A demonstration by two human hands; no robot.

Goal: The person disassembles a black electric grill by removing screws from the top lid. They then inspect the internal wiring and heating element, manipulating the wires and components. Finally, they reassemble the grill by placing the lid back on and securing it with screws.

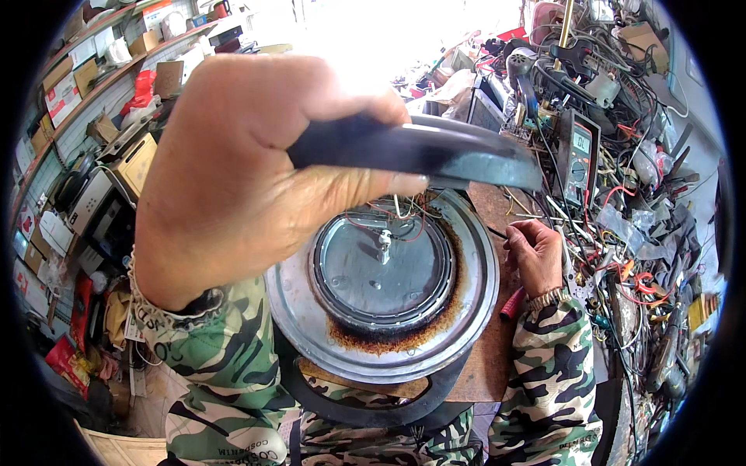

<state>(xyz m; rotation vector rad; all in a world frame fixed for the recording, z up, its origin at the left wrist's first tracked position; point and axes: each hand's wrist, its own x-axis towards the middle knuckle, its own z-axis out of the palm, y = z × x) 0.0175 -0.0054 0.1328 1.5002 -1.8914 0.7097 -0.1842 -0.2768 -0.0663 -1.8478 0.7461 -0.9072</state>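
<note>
Raised close to the camera, my left hand point(233, 171) grips a dark, round, shallow cover point(474, 151) by its edge, fingers on top and thumb below. Beneath it lies a wide round metal pan-like appliance part point(388, 365) with a brown burnt ring. At its centre is a grey disc point(373, 279) with a small white fitting point(385, 243) and thin wires; the cover and hand hide its far part. To the right of the pan, my right hand point(538, 252) is closed, pinching a thin dark rod point(497, 232) whose kind I cannot make out.
Under the pan sits a black curved frame point(388, 413) on a brown board point(486, 373). A red handle point(513, 304) lies by my right wrist. A multimeter point(579, 159) stands at the right among heaped cables and tools. Shelves with boxes point(62, 97) line the left.
</note>
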